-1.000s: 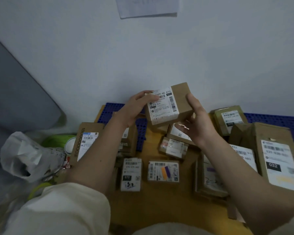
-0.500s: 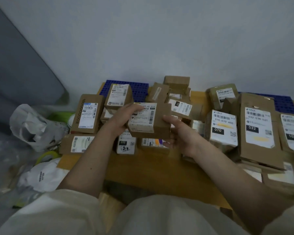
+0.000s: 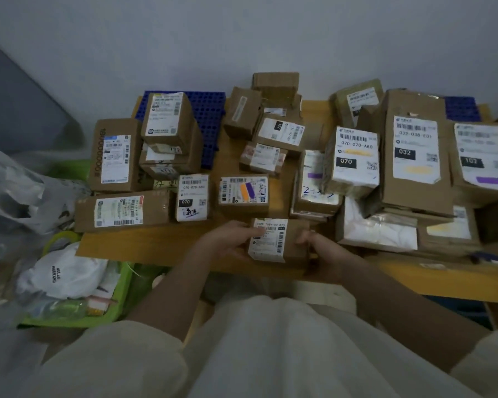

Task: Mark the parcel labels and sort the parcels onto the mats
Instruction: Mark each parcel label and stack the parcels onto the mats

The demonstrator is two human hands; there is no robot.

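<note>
While low over table edge, small parcel gripped: left hand fingers curled on label, right hand fingers curled round end.

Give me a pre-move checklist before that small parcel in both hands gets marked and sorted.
1. Two-handed grip: left hand and right hand hold the small parcel at its ends: ok.
2. Label faces up: ok.
3. Label marked with colour: none visible: not ok.
4. Marker within reach: none visible: cannot tell.
5. Free space on the blue mat: ok.
6. Parcel resting on the wooden table: cannot tell.
</note>
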